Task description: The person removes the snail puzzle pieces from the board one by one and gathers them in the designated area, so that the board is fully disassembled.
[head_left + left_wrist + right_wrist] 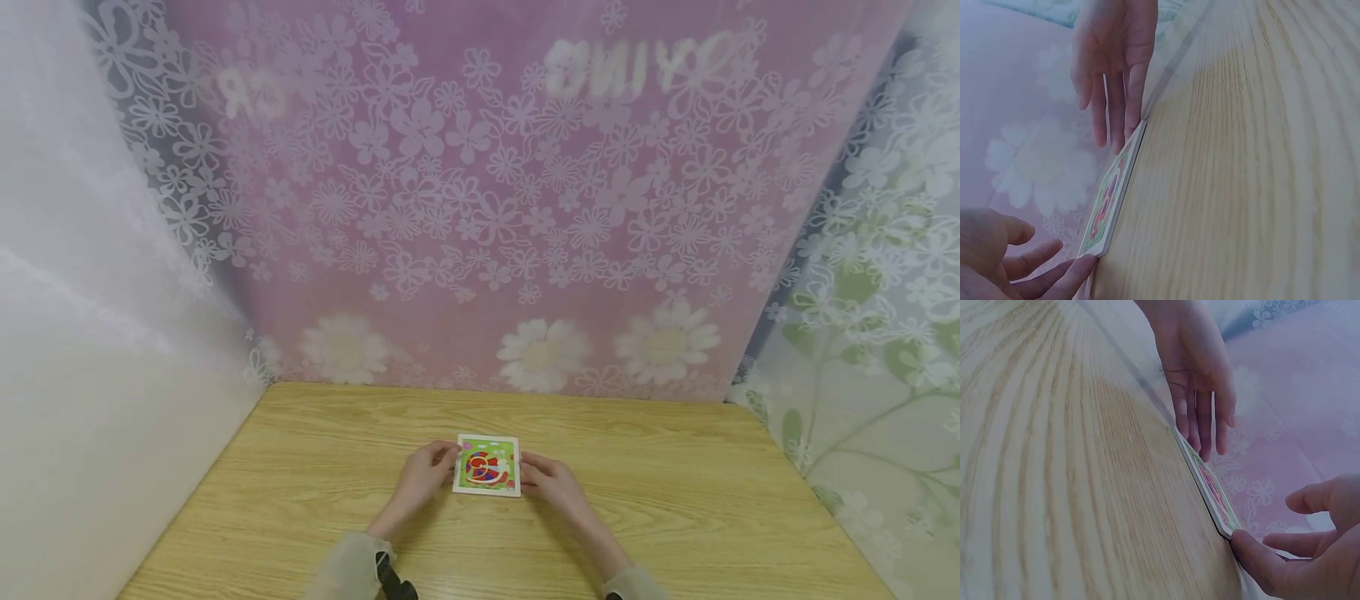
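Observation:
A small square picture puzzle board [487, 466] lies flat on the wooden table, with a pale rim and a green picture of a round red, blue and white figure. My left hand [427, 477] is at its left edge, and in the left wrist view the fingertips of that hand [1016, 265] touch the board's near corner. On the opposite side, my right hand [553, 483] has its fingers along the right edge; the right wrist view shows a fingertip of this hand [1297, 550] against the corner. Fingers of both hands are fairly straight, thumbs held away from the board.
The wood-grain table [660, 500] extends around the board on all sides. A pink flowered curtain [480, 208] rises behind its far edge, with a white sheet [97, 333] at the left and a flowered translucent sheet [885, 333] at the right.

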Demonstrator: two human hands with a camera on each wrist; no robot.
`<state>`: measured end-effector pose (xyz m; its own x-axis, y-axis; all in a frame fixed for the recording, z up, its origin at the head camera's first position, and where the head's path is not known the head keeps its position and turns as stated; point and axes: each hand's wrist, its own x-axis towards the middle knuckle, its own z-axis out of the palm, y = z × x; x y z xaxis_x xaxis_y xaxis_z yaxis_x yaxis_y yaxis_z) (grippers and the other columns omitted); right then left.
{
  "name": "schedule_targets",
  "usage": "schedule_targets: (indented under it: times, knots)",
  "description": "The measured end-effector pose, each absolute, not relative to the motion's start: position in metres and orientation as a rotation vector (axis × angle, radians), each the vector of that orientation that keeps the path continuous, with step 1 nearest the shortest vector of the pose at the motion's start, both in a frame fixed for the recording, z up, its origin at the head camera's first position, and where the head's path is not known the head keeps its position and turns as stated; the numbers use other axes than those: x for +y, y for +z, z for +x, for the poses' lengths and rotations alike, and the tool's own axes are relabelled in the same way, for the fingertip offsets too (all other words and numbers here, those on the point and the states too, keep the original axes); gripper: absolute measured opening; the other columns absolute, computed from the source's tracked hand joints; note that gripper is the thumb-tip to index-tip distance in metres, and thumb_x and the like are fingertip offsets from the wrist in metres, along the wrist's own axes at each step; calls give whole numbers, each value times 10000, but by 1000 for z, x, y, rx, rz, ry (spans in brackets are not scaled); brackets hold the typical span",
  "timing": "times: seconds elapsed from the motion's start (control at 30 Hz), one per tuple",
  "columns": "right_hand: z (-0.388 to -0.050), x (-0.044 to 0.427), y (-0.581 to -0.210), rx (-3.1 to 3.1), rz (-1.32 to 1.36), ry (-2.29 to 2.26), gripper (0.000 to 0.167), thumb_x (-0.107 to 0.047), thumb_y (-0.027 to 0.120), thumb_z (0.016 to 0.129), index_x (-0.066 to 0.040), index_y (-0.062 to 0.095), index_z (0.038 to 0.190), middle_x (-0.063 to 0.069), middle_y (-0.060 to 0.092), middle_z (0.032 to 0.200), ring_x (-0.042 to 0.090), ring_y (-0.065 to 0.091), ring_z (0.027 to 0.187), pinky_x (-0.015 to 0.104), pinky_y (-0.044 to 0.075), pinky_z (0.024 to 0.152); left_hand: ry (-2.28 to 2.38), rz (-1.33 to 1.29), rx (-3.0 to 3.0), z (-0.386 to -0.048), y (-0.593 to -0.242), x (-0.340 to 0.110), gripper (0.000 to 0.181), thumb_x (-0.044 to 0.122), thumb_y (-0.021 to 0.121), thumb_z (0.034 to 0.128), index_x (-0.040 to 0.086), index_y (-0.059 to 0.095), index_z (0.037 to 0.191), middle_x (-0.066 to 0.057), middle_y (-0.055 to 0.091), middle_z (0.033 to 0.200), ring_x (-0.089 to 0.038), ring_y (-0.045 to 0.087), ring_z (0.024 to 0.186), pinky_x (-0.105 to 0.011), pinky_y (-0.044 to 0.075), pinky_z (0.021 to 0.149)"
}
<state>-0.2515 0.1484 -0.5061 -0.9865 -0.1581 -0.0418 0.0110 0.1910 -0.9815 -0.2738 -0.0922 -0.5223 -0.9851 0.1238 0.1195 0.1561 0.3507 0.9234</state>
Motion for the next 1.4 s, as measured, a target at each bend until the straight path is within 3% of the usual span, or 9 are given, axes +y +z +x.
schedule_targets:
  times: [0.33,0.7,1.0,1.4]
  knots:
    - [-247,161,-501,2338,-124,-1893,468,-109,484,1068,224,428,1393,375,541,1354,396,654,1106,456,551,955,-1788,-312,-2558,-272,-521,-79,298,177,572,1047,-55,672,1206,-216,701,1109,-292,702,960,-292,611,704]
    - [-244,175,-504,2296,-142,-1876,518,-159,479,1078,213,389,1426,370,531,1371,404,640,1152,424,561,944,-1809,-327,-2564,-270,-524,-69,306,188,564,1052,-49,662,1219,-210,696,1137,-274,705,941,-292,608,705]
    - [-241,181,-504,2279,-144,-1881,521,-152,476,1073,224,381,1421,377,512,1385,397,630,1156,419,561,947,-1888,-340,-2523,-269,-525,-66,324,181,566,1050,-54,637,1261,-226,689,1168,-330,701,1027,-293,612,735]
    - [-235,187,-501,2301,-136,-1854,512,-141,459,1082,235,372,1418,390,510,1377,427,623,1162,460,554,954,-1944,-330,-2488,-262,-524,-58,309,154,582,1038,-65,633,1250,-234,683,1160,-336,694,1013,-287,611,734]
